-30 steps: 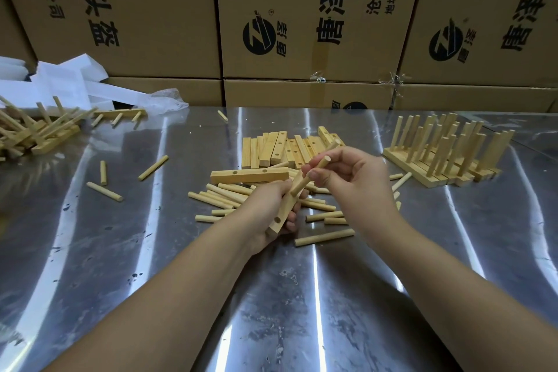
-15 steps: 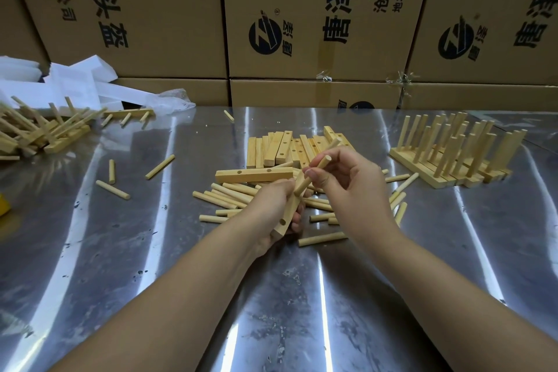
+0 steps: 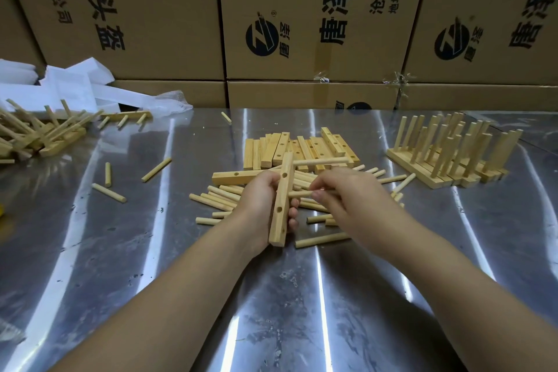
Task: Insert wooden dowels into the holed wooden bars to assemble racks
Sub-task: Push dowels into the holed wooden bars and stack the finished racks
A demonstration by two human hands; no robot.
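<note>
- While the left grip (image 3: 261, 205) wraps its fingers round a holed bar (image 3: 282, 199) and holds it off the desk, nearly on end and leaning a little to the right, the right grip (image 3: 347, 196) pinches a dowel (image 3: 299, 194) between thumb and fingertips.
- That pinched dowel lies level, its left end touching the bar's right side about midway along; whether it sits in a hole cannot be told.
- A second dowel (image 3: 323, 161) already sticks out level to the right from near the bar's top end.
- Three open holes show on the bar's face toward the camera.
- Under and around both grips, mid-desk, lies a scatter of loose dowels (image 3: 217, 199); a lone bar (image 3: 232, 177) lies flat just behind the left grip.
- Behind these, toward the far edge, sits a stack of holed bars (image 3: 305, 148).
- Near the far right corner stand finished racks (image 3: 447, 160), dowels upright.
- At the left edge a heap of racks (image 3: 45, 136) lies tumbled, with a few stray dowels (image 3: 108, 193) between it and the middle.
- White sheets (image 3: 69, 87) lie at the far left corner, and cardboard boxes (image 3: 302, 24) rise behind the far edge of the shiny metal desk (image 3: 302, 311).
</note>
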